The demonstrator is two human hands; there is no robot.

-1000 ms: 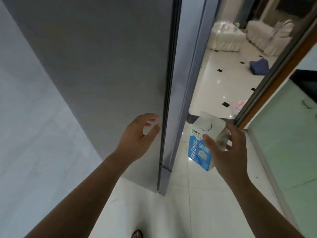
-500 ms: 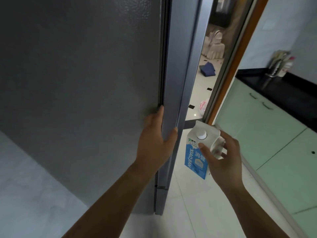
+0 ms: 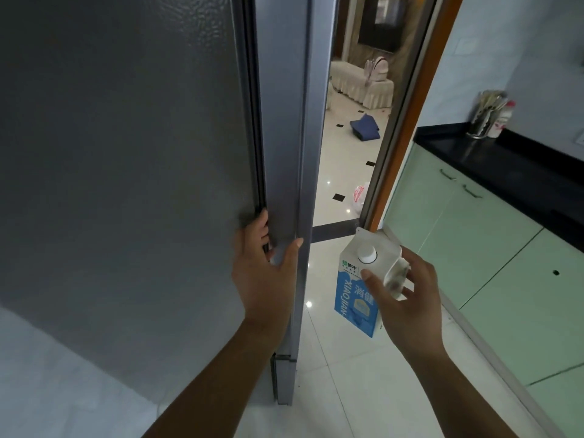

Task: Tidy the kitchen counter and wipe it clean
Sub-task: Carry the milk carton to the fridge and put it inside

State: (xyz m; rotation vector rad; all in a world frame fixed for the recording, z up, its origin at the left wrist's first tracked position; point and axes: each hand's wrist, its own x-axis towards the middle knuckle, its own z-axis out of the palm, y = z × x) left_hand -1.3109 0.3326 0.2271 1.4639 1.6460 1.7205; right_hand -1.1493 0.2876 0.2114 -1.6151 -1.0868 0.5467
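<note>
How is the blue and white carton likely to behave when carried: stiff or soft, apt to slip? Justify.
The carton probably holds its shape: its edges look crisp in the right hand. Gripped only near the gable top, it may swing or slip if full. Its cap looks on, so spilling seems unlikely.
</note>
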